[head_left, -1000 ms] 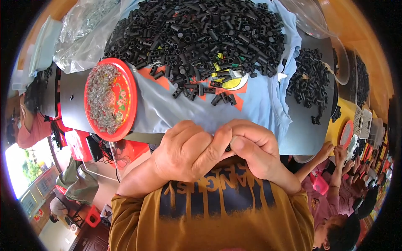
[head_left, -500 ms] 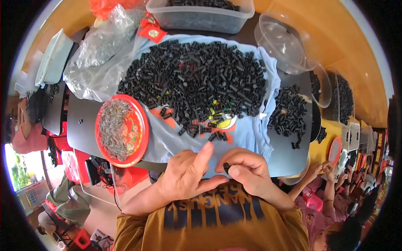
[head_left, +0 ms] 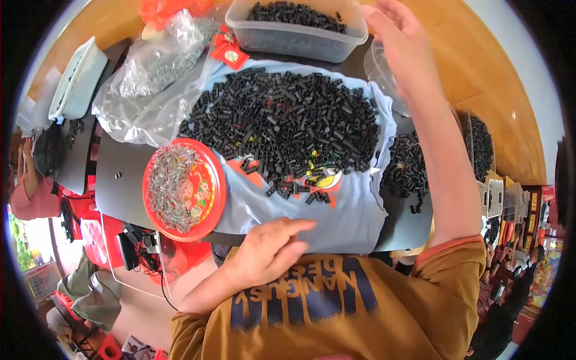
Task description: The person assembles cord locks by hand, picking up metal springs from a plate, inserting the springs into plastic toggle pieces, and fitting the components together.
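My right hand [head_left: 402,45] reaches far across the table, at the right corner of a clear plastic bin [head_left: 288,42] holding small black cylindrical parts [head_left: 294,15]. Its fingers are apart, and nothing shows between them. One loose black piece [head_left: 338,15] is visible by the bin's right end, left of the fingertips. Close to my body, my left hand [head_left: 270,247] hovers over the near table edge, index finger and thumb stretched apart and the other fingers partly hidden. Beyond it spreads a large heap of black tube-like parts [head_left: 288,120] on a light blue cloth [head_left: 342,225].
A red round tray [head_left: 217,198] with small metal springs [head_left: 171,186] stands left of the cloth. Behind it lies a clear plastic bag [head_left: 138,114]. More black parts [head_left: 405,165] are right of the cloth, near a clear tub [head_left: 378,66]. Other people sit around.
My right hand has swung from near my body up to the bin and no longer shows the black piece it pinched. The left hand's index finger has lowered from upright to pointing right.
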Demonstrator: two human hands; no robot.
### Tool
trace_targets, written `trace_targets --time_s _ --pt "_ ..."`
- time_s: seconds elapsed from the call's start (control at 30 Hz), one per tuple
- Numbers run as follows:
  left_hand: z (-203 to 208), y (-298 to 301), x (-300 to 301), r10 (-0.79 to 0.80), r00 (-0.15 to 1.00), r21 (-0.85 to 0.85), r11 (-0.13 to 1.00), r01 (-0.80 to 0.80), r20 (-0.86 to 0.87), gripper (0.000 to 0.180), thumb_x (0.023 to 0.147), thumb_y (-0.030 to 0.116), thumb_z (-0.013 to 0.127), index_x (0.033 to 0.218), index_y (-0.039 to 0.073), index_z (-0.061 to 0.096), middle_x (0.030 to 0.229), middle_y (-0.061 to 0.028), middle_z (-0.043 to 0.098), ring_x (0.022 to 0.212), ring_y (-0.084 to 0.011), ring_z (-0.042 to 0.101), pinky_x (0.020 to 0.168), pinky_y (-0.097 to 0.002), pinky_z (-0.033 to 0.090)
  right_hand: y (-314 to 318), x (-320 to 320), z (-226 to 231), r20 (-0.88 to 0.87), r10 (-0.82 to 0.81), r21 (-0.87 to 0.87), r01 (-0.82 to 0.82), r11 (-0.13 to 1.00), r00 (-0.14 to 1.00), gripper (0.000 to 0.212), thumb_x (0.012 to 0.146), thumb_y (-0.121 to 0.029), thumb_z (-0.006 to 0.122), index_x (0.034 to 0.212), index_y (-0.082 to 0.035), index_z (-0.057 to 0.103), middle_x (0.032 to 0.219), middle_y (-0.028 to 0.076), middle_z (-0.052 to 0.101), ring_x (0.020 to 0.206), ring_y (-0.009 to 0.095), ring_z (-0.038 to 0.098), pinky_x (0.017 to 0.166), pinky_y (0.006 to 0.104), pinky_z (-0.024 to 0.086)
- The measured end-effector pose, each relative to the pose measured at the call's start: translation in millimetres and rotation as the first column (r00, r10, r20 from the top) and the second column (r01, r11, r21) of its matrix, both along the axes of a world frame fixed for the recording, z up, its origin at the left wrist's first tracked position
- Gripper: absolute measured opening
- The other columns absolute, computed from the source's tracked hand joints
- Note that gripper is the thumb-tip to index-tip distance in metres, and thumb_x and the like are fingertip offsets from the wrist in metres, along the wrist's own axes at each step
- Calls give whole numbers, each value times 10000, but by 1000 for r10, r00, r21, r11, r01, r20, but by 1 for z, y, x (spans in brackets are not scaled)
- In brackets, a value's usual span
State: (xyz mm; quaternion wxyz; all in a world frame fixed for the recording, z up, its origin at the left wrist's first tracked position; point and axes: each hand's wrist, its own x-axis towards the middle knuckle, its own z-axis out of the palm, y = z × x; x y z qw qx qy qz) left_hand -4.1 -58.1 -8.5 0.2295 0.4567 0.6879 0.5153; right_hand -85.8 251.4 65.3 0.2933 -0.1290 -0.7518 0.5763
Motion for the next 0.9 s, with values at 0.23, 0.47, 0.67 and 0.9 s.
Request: trace_targets --time_s 0.23,0.47,0.67,0.9 --pt "-11 -10 -3 -131 464 194 977 -90 876 634 927 437 447 1376 8 322 1000 -75 493 817 -163 495 784 -285 398 -78 119 -30 186 167 78 -184 980 968 215 832 -48 629 1035 17 606 965 63 623 847 103 571 774 238 454" --pt "-4 19 -13 -268 160 268 963 23 950 863 861 658 404 1418 19 245 1128 -123 506 865 -197 534 846 -337 413 -91 202 -71 196 137 199 -177 964 971 173 798 0 613 966 41 621 901 146 634 808 229 603 722 299 468" --pt "0 27 -2 -117 405 132 991 -9 907 600 897 481 492 1245 -7 498 898 -43 543 764 -123 510 722 -278 396 -102 220 -89 120 160 35 -165 986 980 182 755 55 638 935 27 629 866 130 631 715 214 598 646 281 469" --pt "0 35 5 329 935 -120 942 -314 131 166 796 -47 612 951 8 635 704 -51 558 594 -134 489 552 -251 392 -106 215 -104 69 179 -12 -179 984 981 176 733 55 649 898 -3 645 815 104 633 665 205 596 590 280 460"
